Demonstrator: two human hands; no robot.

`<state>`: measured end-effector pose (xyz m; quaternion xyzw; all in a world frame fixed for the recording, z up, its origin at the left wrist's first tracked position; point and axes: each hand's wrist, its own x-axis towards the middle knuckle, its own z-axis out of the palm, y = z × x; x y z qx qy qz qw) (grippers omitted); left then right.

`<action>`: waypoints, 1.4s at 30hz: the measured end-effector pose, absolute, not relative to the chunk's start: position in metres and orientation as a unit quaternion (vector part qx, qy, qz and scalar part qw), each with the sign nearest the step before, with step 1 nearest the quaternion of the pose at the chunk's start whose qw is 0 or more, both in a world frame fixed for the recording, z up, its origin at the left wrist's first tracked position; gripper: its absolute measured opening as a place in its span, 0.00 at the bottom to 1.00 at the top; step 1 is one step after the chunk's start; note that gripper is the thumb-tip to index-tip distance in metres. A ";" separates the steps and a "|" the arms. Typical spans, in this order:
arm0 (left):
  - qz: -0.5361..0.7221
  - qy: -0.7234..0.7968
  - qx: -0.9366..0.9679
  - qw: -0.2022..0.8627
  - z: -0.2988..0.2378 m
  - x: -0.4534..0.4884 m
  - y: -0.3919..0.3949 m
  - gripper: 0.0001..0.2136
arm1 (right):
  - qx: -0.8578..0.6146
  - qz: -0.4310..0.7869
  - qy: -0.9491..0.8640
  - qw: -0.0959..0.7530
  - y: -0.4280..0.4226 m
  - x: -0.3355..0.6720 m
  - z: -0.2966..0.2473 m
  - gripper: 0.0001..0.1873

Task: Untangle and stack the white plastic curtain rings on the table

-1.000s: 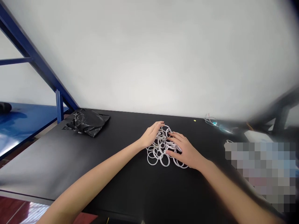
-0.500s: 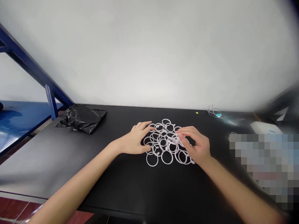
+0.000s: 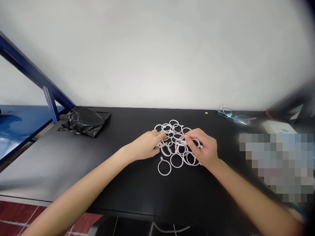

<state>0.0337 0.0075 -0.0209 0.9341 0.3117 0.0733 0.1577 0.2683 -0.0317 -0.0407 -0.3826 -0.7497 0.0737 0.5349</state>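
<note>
White curtain rings [image 3: 176, 160], each with a small eyelet, lie in an overlapping pile on the black table. At the pile's left side, my left hand [image 3: 147, 145] has its fingers curled around some of the rings; its grip is partly hidden. My right hand [image 3: 204, 147] reaches in from the right, thumb and index finger pinched on a curtain ring [image 3: 181, 143] near the middle. One single curtain ring [image 3: 164, 167] lies in front of the pile, its eyelet pointing away from me.
A crumpled black plastic bag [image 3: 86, 120] lies at the back left of the black table [image 3: 118, 186]. Eyeglasses [image 3: 225, 112] rest near the wall at the right, close to a white box [image 3: 278, 128]. Blue metal framing [image 3: 50, 101] stands at left.
My left fingers have closed in on the left-hand rings from a spread pose. The front ring now lies apart from the pile. My right hand keeps its pinch, and the view has shifted slightly.
</note>
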 end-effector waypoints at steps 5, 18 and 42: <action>0.127 0.321 0.920 0.185 -0.014 0.031 0.010 0.17 | -0.388 0.071 -0.742 0.542 -0.031 0.268 -0.043 0.07; 0.240 0.320 0.874 0.276 0.003 0.002 0.007 0.13 | -0.386 0.078 -0.737 0.549 -0.032 0.266 -0.044 0.09; 0.227 0.332 0.882 0.246 -0.024 0.022 0.067 0.11 | -0.403 0.087 -0.727 0.549 -0.033 0.267 -0.041 0.09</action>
